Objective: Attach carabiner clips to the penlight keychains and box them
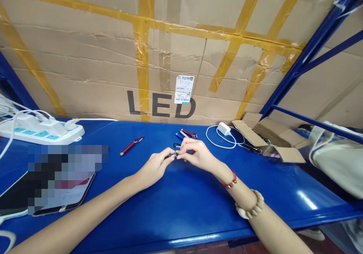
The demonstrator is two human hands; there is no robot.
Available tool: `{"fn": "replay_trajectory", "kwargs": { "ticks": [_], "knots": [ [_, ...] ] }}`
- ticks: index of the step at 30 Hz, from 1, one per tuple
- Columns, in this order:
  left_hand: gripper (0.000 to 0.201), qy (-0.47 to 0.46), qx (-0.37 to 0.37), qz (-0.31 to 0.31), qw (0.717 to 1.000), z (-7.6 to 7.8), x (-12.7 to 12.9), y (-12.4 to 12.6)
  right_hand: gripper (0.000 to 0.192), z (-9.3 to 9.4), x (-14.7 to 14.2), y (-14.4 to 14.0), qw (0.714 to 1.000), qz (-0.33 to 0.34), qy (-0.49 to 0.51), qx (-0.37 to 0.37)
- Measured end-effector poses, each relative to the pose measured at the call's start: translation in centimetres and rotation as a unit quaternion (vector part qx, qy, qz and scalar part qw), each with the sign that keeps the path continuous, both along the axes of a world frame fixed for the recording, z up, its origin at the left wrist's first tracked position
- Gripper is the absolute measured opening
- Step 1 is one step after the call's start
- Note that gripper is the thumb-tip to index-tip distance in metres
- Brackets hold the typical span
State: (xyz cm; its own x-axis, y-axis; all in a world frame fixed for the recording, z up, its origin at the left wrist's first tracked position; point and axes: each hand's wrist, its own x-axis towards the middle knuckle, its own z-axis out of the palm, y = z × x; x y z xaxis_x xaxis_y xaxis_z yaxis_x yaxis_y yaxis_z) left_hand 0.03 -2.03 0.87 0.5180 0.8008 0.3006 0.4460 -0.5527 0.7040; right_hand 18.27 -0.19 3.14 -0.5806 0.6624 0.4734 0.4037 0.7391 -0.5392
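Observation:
My left hand is closed, its thumb and fingers pinching a small dark, shiny metal tube, most of which they hide. From the other side my right hand pinches the end of the same piece, so both sets of fingertips meet over the table. A dark carabiner clip shows just behind the fingertips; I cannot tell whether it is joined to the piece. Beyond my right hand lie several slim penlight-like tubes, red, silver and blue. A red one with a red carabiner clip lies apart to the left.
The blue table has a large cardboard box behind it. On the left are a white power strip and a partly pixelated phone. To the right sit a white charger with its cable and an opened small carton.

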Motion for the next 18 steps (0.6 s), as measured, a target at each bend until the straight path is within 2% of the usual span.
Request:
{"fn": "replay_trajectory", "kwargs": {
  "ticks": [5, 8, 13, 18],
  "knots": [
    [0.019, 0.008, 0.014, -0.007, 1.000, -0.30, -0.09, 0.08, 0.025, -0.29, -0.32, 0.05, 0.999, 0.000, 0.029, -0.042],
    [0.014, 0.023, 0.035, 0.007, 0.999, -0.29, -0.12, 0.09, 0.029, -0.43, -0.53, 0.02, 0.991, -0.006, 0.062, -0.122],
    [0.014, 0.080, 0.105, 0.009, 0.991, -0.11, -0.13, 0.06, 0.033, -0.65, -0.41, 0.09, 0.948, -0.014, 0.082, -0.306],
    [0.014, 0.124, 0.181, 0.021, 0.975, -0.13, -0.09, 0.05, 0.033, -0.47, -0.17, 0.11, 0.922, -0.032, 0.076, -0.377]
  ]
}}
